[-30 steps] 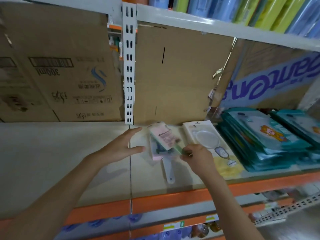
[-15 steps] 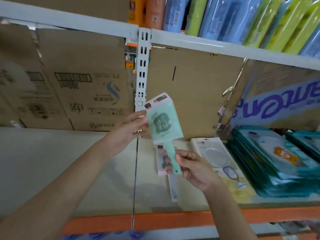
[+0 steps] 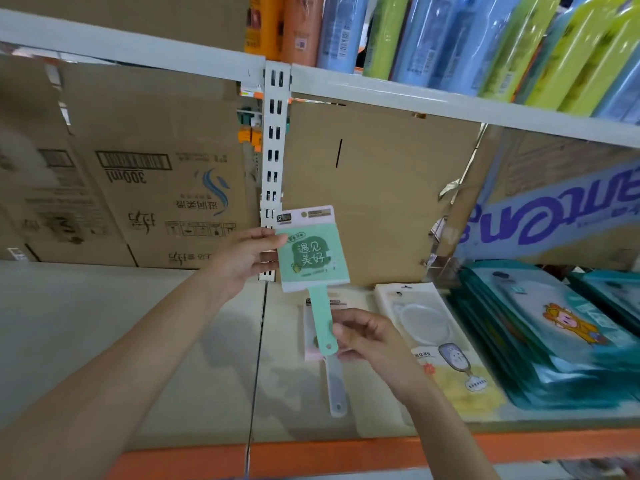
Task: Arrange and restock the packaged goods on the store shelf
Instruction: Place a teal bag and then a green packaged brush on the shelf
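I hold a green packaged hand mirror (image 3: 313, 258) upright above the shelf (image 3: 194, 368). My left hand (image 3: 249, 258) grips the left edge of its square head. My right hand (image 3: 367, 336) pinches the lower end of its green handle. Under it a second packaged mirror with a white handle (image 3: 334, 386) lies flat on the shelf. To the right lies a flat white and yellow pack (image 3: 436, 344), then a stack of teal packs (image 3: 554, 334).
Cardboard panels (image 3: 138, 174) line the back of the shelf. A white slotted upright (image 3: 273, 161) splits the two bays. Tall blue, green and orange packs (image 3: 450, 39) stand on the upper shelf. The front edge is orange (image 3: 346, 455).
The green mirror has risen from the shelf to upright in front of the back panel. My left hand moved from the shelf onto its edge. The view has tilted up.
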The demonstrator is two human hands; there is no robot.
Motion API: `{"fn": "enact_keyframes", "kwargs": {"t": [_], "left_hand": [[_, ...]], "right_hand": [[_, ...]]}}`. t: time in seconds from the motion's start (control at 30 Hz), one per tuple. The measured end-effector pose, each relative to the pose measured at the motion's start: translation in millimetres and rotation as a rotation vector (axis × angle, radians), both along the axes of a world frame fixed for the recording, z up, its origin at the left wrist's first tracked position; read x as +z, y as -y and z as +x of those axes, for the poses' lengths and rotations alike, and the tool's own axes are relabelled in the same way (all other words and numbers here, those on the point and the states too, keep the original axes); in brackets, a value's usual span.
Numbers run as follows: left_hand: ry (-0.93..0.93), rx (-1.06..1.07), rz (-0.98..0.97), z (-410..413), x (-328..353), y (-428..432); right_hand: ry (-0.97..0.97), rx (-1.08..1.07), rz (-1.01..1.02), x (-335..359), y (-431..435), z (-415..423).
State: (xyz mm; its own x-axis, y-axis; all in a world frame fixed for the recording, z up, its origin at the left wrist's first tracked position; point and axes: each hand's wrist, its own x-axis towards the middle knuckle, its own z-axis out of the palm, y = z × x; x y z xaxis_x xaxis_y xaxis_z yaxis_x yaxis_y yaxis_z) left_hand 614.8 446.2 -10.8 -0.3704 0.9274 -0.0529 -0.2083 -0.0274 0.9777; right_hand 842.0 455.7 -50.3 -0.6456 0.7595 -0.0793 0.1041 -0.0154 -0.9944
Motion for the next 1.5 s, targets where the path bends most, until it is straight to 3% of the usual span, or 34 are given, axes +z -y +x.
{"fn": "enact_keyframes", "kwargs": {"t": [0.17, 0.53, 0.63, 0.77, 0.9, 1.23, 1.5], "left_hand": [[0.019, -0.022, -0.123, 12, -16, -14], [-0.004, -0.053, -0.277, 42, -69, -33], [-0.071, -0.061, -0.308, 45, -78, -34], [-0.414, -0.05, -0.302, 43, -95, -33], [-0.582, -0.072, -0.263, 43, -106, -29], [-0.677, -0.014, -0.233, 43, -111, -24], [-0.667, -0.024, -0.267, 44, -111, -19]], "right_hand": [[0.281, -0.08, 0.279, -21, 8, 10], [0.852, -0.147, 0.512, -36, 18, 13], [0.887, -0.156, 0.525, -43, 22, 11], [0.897, -0.139, 0.481, -46, 29, 9], [0.902, -0.122, 0.494, -47, 34, 9], [0.986, -0.125, 0.639, -49, 38, 7], [0.966, -0.151, 0.619, -54, 40, 7]]}}
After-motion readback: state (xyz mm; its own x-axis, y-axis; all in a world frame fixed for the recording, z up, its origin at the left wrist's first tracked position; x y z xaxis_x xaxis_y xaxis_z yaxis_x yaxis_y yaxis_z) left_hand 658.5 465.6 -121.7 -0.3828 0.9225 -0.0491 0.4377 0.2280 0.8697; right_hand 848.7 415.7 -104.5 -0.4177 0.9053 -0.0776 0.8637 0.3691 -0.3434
